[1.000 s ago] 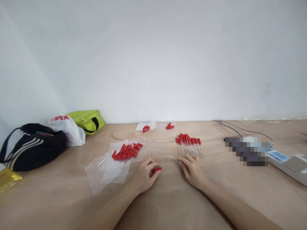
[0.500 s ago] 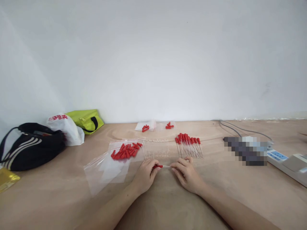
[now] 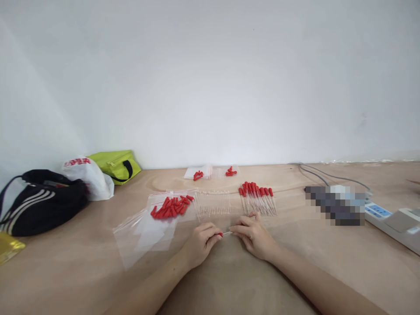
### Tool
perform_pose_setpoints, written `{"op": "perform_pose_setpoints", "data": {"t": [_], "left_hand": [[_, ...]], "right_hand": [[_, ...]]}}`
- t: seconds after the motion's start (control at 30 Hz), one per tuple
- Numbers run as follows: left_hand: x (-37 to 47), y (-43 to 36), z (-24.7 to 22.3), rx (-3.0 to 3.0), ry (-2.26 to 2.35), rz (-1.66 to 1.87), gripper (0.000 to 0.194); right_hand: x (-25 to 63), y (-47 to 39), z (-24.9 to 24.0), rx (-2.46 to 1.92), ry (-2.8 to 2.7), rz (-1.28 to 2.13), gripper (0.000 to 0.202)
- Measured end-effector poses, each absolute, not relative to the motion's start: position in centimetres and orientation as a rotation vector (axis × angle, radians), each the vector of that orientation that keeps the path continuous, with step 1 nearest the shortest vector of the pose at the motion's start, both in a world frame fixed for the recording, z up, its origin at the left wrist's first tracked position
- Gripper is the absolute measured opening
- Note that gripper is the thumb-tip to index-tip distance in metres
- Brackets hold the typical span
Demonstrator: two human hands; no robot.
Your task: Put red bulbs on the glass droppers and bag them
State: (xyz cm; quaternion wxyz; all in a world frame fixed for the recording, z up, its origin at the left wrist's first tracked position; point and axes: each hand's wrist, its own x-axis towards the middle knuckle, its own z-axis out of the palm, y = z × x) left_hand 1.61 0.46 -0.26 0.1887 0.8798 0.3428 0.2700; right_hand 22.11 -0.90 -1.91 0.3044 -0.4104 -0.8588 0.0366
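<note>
In front of the row of clear tubes (image 3: 215, 202), the left hand (image 3: 202, 245), nearly closed, is pinching a red cap (image 3: 220, 234). The right hand (image 3: 252, 236), curled likewise, is gripping a thin tube (image 3: 227, 232) whose end is meeting the cap between the hands. Loose red caps (image 3: 171, 208) are lying left of the row, capped tubes (image 3: 257, 197) right.

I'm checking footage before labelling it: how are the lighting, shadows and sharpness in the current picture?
Head view: soft light, the wall palest around its middle; head view: faint shadow on the table between the forearms; head view: glints on the gold packet, coarse pixelation over a dark item by the power strip, the row of clear tubes pale and indistinct.
</note>
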Motion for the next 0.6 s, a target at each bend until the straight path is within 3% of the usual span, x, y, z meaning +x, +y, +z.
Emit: {"op": "perform_pose_setpoints", "data": {"t": [0.33,0.6], "left_hand": [[1.6,0.6,-0.6,2.723,0.937,0.767,0.027],[1.8,0.5,-0.4,2.884,0.902,0.745,0.023]], "right_hand": [[21.6,-1.4,-1.8,-1.083,-2.288,-0.071,0.028],[20.8,-1.5,-2.0,-1.092,-2.266,-0.005,0.028]]}}
